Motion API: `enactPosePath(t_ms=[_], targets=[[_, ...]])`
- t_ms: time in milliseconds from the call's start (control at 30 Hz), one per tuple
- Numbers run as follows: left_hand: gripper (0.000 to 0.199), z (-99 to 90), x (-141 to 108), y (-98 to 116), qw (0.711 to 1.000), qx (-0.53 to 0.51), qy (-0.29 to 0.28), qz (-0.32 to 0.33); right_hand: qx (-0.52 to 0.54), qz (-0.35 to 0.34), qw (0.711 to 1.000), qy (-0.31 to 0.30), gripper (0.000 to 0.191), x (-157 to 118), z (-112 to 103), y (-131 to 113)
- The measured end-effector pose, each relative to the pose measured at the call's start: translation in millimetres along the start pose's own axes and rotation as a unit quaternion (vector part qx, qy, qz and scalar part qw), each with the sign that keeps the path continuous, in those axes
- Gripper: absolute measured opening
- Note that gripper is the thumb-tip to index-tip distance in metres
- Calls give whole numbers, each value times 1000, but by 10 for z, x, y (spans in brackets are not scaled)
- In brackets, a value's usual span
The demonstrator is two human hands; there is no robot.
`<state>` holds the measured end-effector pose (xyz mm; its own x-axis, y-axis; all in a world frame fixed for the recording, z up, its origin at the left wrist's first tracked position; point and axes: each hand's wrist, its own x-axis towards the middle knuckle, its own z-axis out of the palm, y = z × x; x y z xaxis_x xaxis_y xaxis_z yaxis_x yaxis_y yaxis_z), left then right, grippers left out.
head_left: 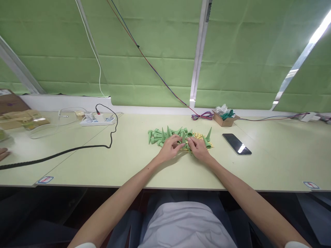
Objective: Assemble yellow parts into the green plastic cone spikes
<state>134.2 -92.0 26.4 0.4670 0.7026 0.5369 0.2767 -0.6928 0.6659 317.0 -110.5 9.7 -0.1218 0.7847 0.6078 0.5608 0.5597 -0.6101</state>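
Note:
On the table, a pile of green plastic spikes (159,135), cone-shaped with wider capped ends, lies in front of me. Small yellow pieces (200,136) are scattered on the right side of the pile. My left hand (170,147) curls its thumb and fingers around one upright green spike (183,137). Close beside it, my right hand (199,148) is closed in a pinch at the spike's right side. Whatever its fingertips hold is too small to make out. Another green spike (209,134) points up just beyond my right hand.
Right of the pile lies a black phone (237,143). Behind it stands a small cardboard box (224,120) with plastic and green material. A power strip (98,120) and a thick black cable (77,148) occupy the left. Another person's hand (3,153) shows at the left edge.

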Motion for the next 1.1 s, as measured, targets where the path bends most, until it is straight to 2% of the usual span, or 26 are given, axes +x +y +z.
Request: enactPosePath(t_ms=[267, 533, 800, 967, 1100], targets=[[32, 25, 9, 32, 999, -9, 12, -43, -31, 19, 999, 27, 39, 9, 21, 17], [33, -3, 26, 77, 992, -67, 26, -99, -35, 35, 997, 57, 42, 10, 14, 26], [70, 1, 35, -20, 977, -126, -57, -162, -19, 29, 997, 63, 43, 9, -9, -25], [75, 13, 37, -25, 962, -163, -105, -191, -3, 16, 999, 41, 41, -3, -12, -38], [77, 17, 48, 1, 952, -188, -115, -213, 5, -3, 1000, 19, 39, -12, -12, -31]])
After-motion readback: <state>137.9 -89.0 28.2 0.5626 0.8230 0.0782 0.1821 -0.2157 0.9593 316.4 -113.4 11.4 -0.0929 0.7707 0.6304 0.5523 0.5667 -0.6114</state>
